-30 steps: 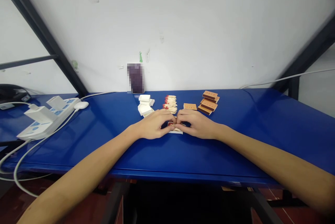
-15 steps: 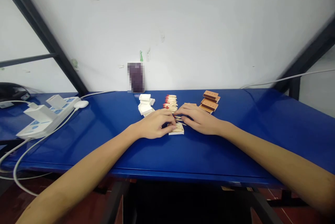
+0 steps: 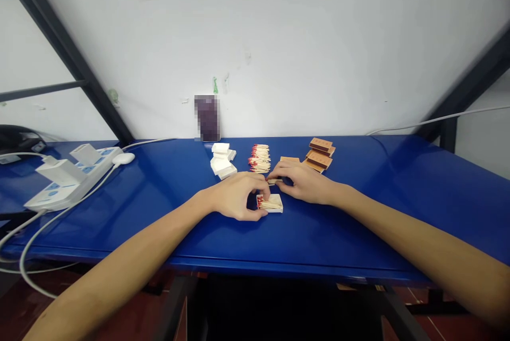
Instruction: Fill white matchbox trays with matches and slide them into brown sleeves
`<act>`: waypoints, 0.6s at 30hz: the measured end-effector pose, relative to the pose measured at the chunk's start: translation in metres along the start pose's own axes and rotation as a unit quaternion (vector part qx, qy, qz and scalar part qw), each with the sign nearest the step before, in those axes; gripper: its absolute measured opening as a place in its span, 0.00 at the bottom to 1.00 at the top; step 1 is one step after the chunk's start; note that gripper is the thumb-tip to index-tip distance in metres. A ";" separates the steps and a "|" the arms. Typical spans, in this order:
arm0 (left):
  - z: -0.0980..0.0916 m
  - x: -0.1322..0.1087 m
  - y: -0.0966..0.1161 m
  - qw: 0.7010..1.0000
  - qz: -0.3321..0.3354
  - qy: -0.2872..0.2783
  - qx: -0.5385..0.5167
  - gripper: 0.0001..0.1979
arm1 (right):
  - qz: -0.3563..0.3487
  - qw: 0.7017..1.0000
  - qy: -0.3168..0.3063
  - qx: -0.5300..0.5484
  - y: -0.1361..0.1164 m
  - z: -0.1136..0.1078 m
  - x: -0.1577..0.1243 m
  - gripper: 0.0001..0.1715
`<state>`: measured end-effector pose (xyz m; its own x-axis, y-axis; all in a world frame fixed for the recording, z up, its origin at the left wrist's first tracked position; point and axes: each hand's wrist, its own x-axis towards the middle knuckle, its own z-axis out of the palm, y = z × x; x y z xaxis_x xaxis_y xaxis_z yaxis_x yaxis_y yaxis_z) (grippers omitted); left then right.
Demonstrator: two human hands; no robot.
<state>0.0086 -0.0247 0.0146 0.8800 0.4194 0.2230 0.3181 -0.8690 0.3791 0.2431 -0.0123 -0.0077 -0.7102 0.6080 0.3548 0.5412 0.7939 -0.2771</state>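
Observation:
A small white matchbox tray (image 3: 281,206) with red-tipped matches in it lies on the blue table. My left hand (image 3: 241,196) grips the tray's left end, thumb at the near side and fingers at the far side. Just beyond the tray, my right hand (image 3: 305,184) is closed on a few matches (image 3: 274,181), pinched between thumb and fingers. Farther back lies a pile of matches (image 3: 261,159), red heads to the left. Several white trays (image 3: 221,159) are heaped behind my left hand. Orange-brown matchbox sleeves (image 3: 320,154) are stacked behind my right hand.
A white power strip (image 3: 71,184) with plugs and cables stands at the table's left. A pixelated dark rectangle (image 3: 207,119) leans by the wall. One more orange matchbox sleeve (image 3: 289,160) lies beside the match pile. Dark metal posts (image 3: 470,78) frame the table (image 3: 358,235).
The tray has shifted slightly nearer and to the right with my left hand, showing more of its matches. My right hand has gathered the loose matches between its fingers.

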 end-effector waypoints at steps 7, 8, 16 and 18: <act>-0.004 -0.001 -0.002 1.000 -0.020 0.013 0.012 0.15 | -0.004 1.000 0.015 0.002 0.000 0.001 0.000 0.17; -0.005 -0.001 -0.003 1.000 -0.017 0.016 0.012 0.15 | -0.003 1.000 0.016 0.006 0.000 0.001 0.000 0.17; -0.008 -0.002 -0.006 0.999 -0.007 0.023 0.039 0.15 | 0.038 0.996 0.084 0.015 0.001 0.008 0.004 0.10; -0.007 -0.002 -0.006 0.999 -0.003 0.029 0.043 0.15 | 0.043 0.995 0.081 0.026 0.000 0.010 0.005 0.10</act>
<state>0.0027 -0.0183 0.0185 0.8568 0.4374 0.2732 0.3549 -0.8844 0.3030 0.2347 -0.0093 -0.0147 -0.5782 0.6704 0.4651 0.5698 0.7398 -0.3579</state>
